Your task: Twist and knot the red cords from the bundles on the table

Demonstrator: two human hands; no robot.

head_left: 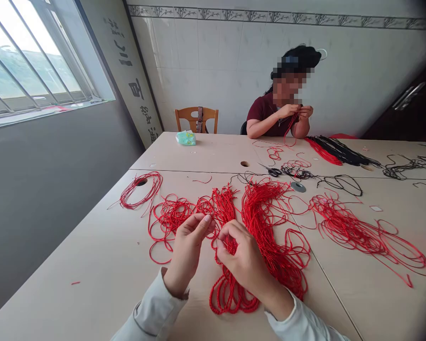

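Observation:
My left hand (189,244) is closed in a pinch, thumb against the fingertips, on a thin red cord. Close beside it, my right hand (244,258) also pinches the cord, its thumb and index finger nearly meeting. The exact grip points are partly hidden by the fingers. Under both hands lies a bundle of twisted red cords (224,203), its looped ends toward me. Right of it spreads a thick bundle of thin red cords (266,213), partly behind my right hand. A loose tangle of red cord (172,213) lies beyond my left hand.
A coil of red cord (159,182) lies at left, a red hank (355,232) at right. Black-handled scissors (274,172), black cords (341,154) and a green packet (186,138) are farther back. Across the table (102,255), a person (264,113) handles red cord.

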